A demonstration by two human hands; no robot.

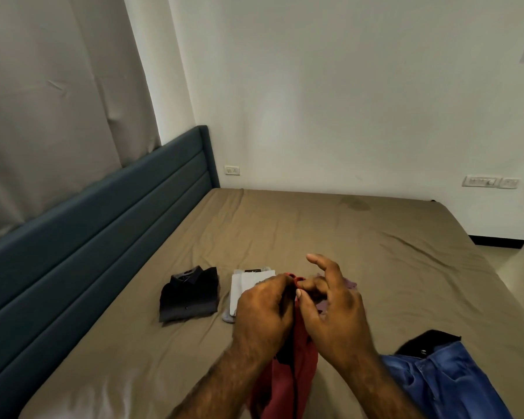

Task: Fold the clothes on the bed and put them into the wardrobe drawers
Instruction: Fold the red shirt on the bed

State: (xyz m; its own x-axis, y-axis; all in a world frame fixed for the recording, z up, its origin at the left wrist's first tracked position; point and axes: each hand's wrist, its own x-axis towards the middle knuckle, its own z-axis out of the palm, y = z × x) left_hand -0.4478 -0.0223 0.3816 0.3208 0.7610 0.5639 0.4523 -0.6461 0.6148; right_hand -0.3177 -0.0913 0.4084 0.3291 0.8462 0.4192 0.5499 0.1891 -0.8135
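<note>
Both hands are close together above the bed [330, 225]: the left hand [262, 309] grips the top edge of a red garment [297, 358], and the right hand [335, 300] pinches it, other fingers lifted. 2 folded shirts, a black shirt [189, 294] and a white shirt [245, 285], lie behind, with blue jeans [448, 382] at the right.

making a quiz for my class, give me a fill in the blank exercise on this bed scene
1. Both hands, left hand and right hand, hold up a ____ garment.
2. The folded black shirt lies to the ____ of the folded white garment.
3. The blue jeans lie on the ____ sheet.

Missing words: red; left; brown
</note>
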